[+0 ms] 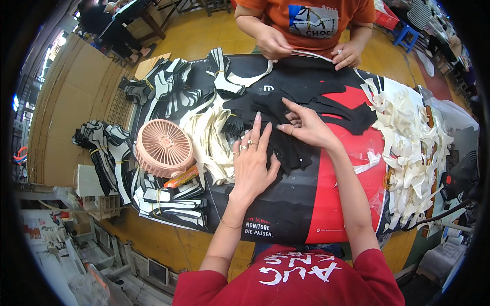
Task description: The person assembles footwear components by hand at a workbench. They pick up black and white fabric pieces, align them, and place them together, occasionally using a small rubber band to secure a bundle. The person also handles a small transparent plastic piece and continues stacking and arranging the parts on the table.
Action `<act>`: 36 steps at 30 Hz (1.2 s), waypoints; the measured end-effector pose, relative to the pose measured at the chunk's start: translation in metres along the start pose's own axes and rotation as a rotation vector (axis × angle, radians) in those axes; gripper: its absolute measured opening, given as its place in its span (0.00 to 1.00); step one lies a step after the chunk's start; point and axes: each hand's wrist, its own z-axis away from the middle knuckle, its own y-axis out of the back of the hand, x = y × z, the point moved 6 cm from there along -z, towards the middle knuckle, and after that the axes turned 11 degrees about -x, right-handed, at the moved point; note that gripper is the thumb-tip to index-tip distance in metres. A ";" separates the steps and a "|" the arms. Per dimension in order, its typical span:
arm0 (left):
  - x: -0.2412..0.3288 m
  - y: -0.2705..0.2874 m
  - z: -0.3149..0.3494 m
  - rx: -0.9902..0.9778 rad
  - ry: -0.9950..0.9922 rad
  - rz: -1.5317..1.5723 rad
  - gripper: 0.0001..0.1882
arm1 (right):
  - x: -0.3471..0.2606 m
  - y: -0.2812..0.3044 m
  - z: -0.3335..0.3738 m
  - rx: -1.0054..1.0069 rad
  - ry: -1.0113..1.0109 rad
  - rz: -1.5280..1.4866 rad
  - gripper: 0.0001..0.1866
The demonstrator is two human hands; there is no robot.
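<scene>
Black fabric pieces (pixel 292 153) lie in a loose heap on the table in front of me. My left hand (pixel 251 166) rests on the heap's left part, fingers stretched and spread. At the heap's upper right, my right hand (pixel 309 126) touches the cloth; its index finger and thumb point out, apart from each other, and the other fingers curl. Left of my left hand is a pile of cream fabric strips (pixel 206 140). More black cut pieces (pixel 352 118) reach over the red part of the table cover (pixel 332 204).
A pink round fan (pixel 164 148) stands at left, among bundles of black-and-white pieces (pixel 104 150) tied with bands. Cream scraps (pixel 408 163) cover the right end. Across the table, a co-worker in an orange shirt (pixel 311 23) holds a white strip (pixel 312 54) in both hands.
</scene>
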 end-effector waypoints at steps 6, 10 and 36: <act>-0.002 -0.006 -0.003 -0.023 0.022 -0.068 0.36 | -0.024 -0.004 0.005 0.042 -0.009 0.214 0.52; -0.001 -0.008 -0.002 -0.005 0.005 -0.093 0.36 | -0.026 -0.011 0.001 0.145 0.007 0.378 0.53; 0.028 0.064 0.053 0.203 -0.143 0.195 0.20 | -0.022 0.011 0.263 0.135 -0.032 -0.201 0.17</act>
